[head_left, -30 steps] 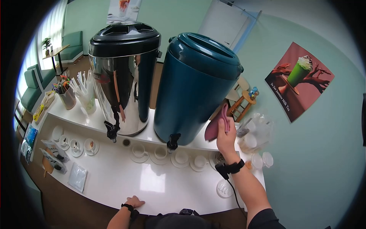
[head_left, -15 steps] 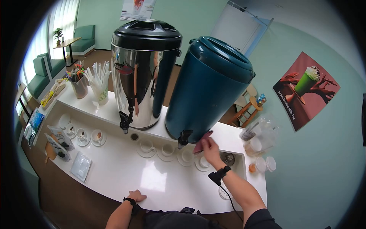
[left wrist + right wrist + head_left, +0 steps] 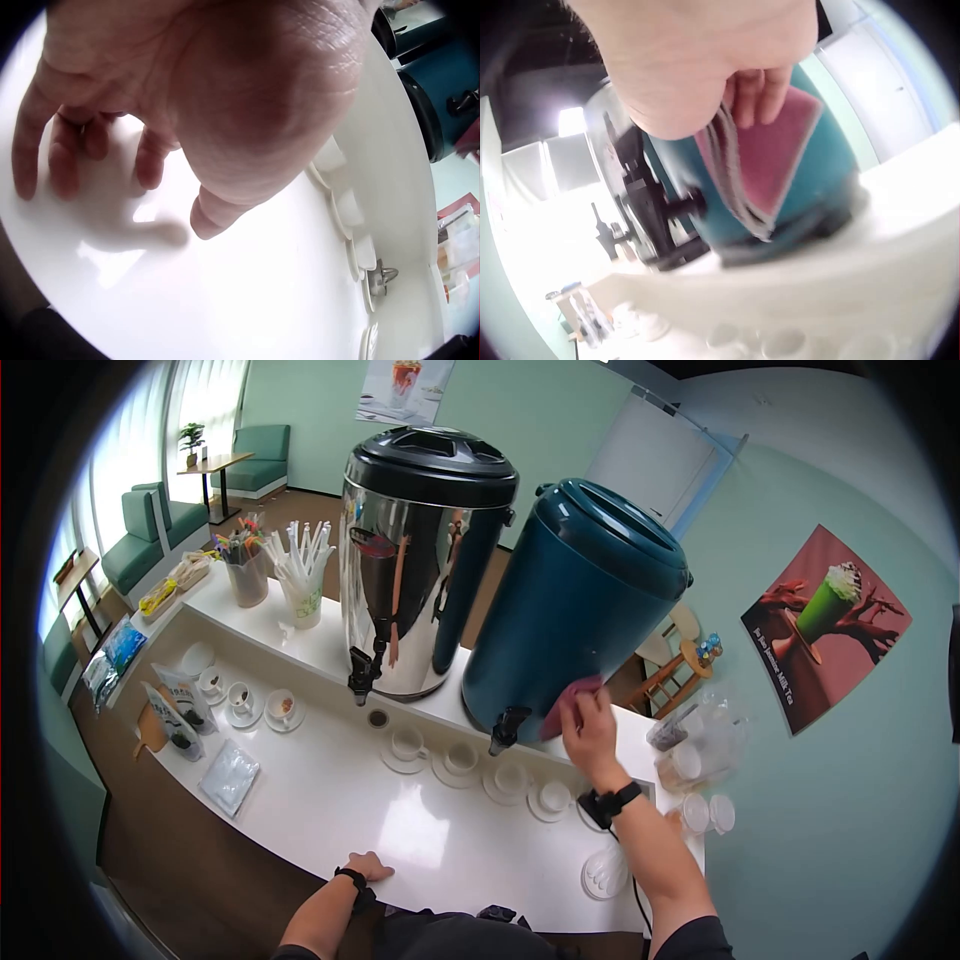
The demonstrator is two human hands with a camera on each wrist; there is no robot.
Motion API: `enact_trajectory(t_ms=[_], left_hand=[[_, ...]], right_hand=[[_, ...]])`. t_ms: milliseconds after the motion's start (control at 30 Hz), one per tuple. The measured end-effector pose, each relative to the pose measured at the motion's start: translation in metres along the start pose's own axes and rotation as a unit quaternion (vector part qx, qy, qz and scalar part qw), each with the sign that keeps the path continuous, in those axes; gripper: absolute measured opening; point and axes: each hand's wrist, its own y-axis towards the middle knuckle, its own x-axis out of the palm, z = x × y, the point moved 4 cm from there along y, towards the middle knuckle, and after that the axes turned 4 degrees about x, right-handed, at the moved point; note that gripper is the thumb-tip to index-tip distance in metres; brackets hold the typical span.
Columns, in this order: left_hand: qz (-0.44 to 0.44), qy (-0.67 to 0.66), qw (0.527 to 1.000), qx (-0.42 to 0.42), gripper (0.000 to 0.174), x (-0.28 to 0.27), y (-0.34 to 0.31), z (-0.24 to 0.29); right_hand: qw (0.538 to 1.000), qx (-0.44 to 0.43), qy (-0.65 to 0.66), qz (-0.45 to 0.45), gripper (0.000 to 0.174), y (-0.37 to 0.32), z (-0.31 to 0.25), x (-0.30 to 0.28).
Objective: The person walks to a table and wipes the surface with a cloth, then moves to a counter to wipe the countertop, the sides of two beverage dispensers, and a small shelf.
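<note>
the right hand [image 3: 590, 732] grips a folded pink cloth [image 3: 566, 705], fingers curled round it, pressing it to the lower wall of the teal dispenser [image 3: 580, 600] just beside its black tap [image 3: 507, 728], while the left hand [image 3: 368, 866] rests, fingers loosely spread, on the white counter [image 3: 320, 800].

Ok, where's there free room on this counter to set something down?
The widest bare patch of counter lies between the row of cups and the left hand, right of the clear packet. Crowded: beneath the teal urn, the far-left saucers, and the jars at the right end.
</note>
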Motion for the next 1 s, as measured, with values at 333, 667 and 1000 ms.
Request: enact_trajectory(t_ms=[333,667,1000], left_hand=[[0.015,-0.024,1.0,0.013,0.08,-0.001,-0.009,-0.006],[0.101,-0.379,0.885,0.251,0.069,-0.042,-0.104,0.104],[0.117,-0.281,0.846,0.438,0.09,-0.048,-0.188,0.195]], right_hand=[[0.896,0.36,0.17,-0.197,0.026,-0.202,0.049,0.027],[0.772,0.348,0.377,-0.375,0.028,-0.213,0.003,0.021],[0.726,0.33,0.457,-0.394,0.026,-0.204,-0.052,0.067]])
